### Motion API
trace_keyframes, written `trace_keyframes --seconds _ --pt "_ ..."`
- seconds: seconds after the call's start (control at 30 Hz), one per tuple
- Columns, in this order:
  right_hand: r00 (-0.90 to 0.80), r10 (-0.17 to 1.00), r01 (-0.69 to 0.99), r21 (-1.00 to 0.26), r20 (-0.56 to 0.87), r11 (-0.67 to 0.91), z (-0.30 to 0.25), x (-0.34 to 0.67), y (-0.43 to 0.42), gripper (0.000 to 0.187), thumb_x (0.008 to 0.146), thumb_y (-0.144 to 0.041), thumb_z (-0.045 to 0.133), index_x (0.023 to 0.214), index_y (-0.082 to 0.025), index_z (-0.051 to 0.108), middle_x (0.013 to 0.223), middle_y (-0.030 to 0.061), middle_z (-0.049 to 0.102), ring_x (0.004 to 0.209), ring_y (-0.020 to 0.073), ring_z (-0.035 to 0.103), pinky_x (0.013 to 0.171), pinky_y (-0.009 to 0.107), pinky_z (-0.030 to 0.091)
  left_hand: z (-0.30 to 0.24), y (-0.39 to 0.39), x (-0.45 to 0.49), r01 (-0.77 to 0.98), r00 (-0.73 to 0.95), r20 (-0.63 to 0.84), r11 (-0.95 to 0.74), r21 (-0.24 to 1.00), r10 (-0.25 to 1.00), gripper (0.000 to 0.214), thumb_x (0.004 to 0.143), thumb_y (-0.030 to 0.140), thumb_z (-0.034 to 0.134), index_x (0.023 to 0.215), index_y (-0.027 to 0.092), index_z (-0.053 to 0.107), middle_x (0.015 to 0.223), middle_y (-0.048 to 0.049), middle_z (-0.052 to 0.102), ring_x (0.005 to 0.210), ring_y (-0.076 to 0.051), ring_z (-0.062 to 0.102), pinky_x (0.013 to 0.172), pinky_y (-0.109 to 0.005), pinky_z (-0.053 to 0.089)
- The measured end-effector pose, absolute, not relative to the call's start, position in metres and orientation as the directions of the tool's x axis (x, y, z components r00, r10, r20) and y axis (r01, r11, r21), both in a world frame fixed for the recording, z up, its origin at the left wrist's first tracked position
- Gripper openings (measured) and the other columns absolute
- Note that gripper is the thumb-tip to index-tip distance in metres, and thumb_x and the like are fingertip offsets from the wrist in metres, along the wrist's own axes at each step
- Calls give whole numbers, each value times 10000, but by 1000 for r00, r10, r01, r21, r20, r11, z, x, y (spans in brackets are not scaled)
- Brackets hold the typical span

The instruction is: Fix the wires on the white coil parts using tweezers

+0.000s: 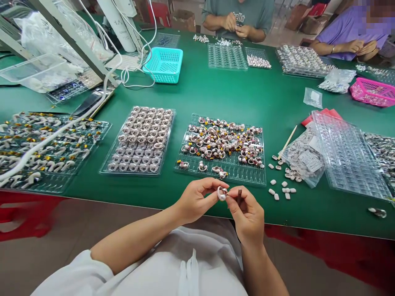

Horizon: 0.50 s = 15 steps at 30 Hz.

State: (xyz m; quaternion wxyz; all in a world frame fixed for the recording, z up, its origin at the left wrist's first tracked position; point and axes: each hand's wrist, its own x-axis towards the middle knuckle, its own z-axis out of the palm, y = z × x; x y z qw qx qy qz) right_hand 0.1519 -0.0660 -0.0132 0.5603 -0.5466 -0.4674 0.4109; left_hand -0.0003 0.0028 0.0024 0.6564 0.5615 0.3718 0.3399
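Note:
My left hand (197,199) pinches a small white curved earpiece part (221,193) just off the near edge of the green table (216,94). My right hand (247,213) is closed beside it, its fingertips on the same part, with a thin dark stick (239,196) held upright between the fingers. Right in front of both hands lies a clear tray (220,174) heaped with similar small parts. To its left, another clear tray (140,139) holds parts set in neat rows.
Small white oval pieces (284,185) lie loose right of the hands, beside a plastic bag (304,158) and stacked clear trays (348,156). A long tray of parts (46,148) sits far left. Two other people work across the table, near a teal basket (163,63) and a pink basket (372,91).

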Motion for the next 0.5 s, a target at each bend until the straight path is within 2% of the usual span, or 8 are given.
trace_keyframes --seconds 0.17,0.3,0.37,0.5 --pt "196 962 215 -965 192 149 -9 152 -66 119 922 -145 616 976 -250 629 943 21 604 766 130 586 611 232 473 0 2 -1 -26 533 -144 186 982 834 237 885 289 654 1033 114 714 888 -87 748 791 -168 693 747 -263 557" --pt "106 949 387 -892 295 234 1 155 -67 205 904 -79 587 1013 -251 616 950 20 636 761 123 605 591 211 484 2 2 -2 -40 557 -210 278 960 804 241 865 312 688 1008 119 709 857 -65 731 768 -159 691 752 -270 563" --pt "80 951 388 -888 300 247 5 156 -67 217 905 -70 579 1019 -251 617 947 19 644 758 120 611 580 203 485 4 2 -1 -78 573 -239 342 937 784 255 853 330 713 999 121 707 833 -49 720 742 -143 681 738 -259 562" --pt "141 965 249 -951 222 182 4 155 -70 186 921 -101 591 1009 -260 631 951 17 636 763 124 620 594 215 501 12 3 -1 -140 604 -288 455 879 743 306 812 374 772 963 117 704 753 -19 694 658 -109 655 664 -220 542"
